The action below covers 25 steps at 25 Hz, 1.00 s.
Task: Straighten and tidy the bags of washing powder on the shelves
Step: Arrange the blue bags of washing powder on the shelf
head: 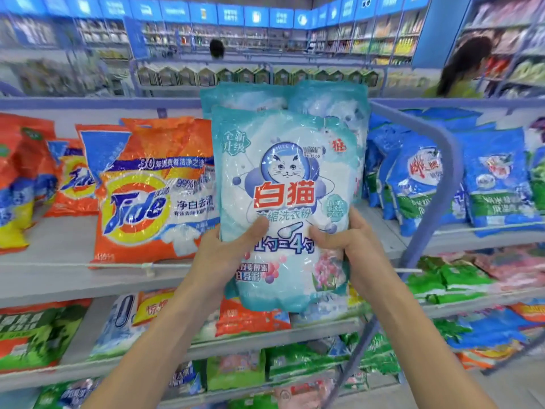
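Upright, both hands [233, 246] grip the pale cat bag [283, 187] before the shelf edge [88, 265].

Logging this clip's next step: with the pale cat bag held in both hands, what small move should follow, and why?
Probably set the cat bag upright onto the top shelf against the matching bags behind it: both the left hand and right hand hold it off the shelf.

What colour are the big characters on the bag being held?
Red with white outlines, on the pale teal bag, clearest in the head view.
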Tool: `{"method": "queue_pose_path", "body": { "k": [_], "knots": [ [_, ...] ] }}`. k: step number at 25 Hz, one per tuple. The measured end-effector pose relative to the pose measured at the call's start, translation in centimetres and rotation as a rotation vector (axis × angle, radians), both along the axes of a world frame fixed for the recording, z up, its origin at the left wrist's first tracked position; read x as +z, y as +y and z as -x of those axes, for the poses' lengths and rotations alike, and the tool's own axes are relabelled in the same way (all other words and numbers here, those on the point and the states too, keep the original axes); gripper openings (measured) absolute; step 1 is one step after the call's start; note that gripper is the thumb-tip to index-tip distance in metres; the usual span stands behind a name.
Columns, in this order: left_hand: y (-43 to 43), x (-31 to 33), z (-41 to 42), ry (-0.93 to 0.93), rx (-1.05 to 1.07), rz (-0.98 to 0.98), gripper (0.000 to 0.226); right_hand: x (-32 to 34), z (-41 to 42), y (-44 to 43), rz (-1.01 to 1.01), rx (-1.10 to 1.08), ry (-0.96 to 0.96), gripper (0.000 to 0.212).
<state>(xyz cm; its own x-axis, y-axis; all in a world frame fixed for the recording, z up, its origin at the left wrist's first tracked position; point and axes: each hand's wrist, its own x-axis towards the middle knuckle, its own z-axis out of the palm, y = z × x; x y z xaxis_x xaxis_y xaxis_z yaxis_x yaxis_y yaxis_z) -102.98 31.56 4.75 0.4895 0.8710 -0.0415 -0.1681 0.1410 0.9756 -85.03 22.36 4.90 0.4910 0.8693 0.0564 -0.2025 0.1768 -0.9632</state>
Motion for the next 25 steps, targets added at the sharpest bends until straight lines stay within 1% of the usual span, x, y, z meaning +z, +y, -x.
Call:
{"method": "queue_pose_path", "body": {
  "k": [3,6,8,11,15,18,20,23,25],
  "knots": [
    [3.9,1.3,-2.3,-0.043,0.007,-0.008,0.038,1.7,-2.5,3.7,-0.037,0.002,-0.052,0.057],
    [8.8,1.9,-5.3,-0.051,0.035,-0.105,0.032,2.5,-5.7,8.3,-0.034,-0.063,-0.118,0.057],
    [11.9,1.3,-7.6,0.017,0.124,-0.19,0.033,1.8,-7.6,11.5,0.004,-0.099,-0.154,0.061],
    [15.1,-0.4,-10.2,0.089,0.32,-0.273,0.034,-0.6,-9.1,15.7,0.095,-0.034,-0.154,0.065],
    [16.1,-1.9,-11.1,0.041,0.513,-0.281,0.028,-2.3,-9.7,19.1,0.105,0.028,-0.136,0.06],
    [16.1,-2.1,-11.4,0.033,0.593,-0.302,0.029,-2.5,-10.0,19.9,0.099,0.082,-0.151,0.058],
    [15.8,-2.4,-11.4,0.088,0.605,-0.333,0.043,-2.8,-10.4,19.5,0.124,0.112,-0.216,0.056],
    [14.7,-2.8,-11.0,0.259,0.555,-0.459,0.078,-2.5,-10.5,17.7,0.187,0.05,-0.438,0.05],
    [13.7,-3.1,-10.6,0.373,0.489,-0.503,0.107,-2.1,-10.1,16.2,0.277,0.006,-0.596,0.054]
  ]
}}
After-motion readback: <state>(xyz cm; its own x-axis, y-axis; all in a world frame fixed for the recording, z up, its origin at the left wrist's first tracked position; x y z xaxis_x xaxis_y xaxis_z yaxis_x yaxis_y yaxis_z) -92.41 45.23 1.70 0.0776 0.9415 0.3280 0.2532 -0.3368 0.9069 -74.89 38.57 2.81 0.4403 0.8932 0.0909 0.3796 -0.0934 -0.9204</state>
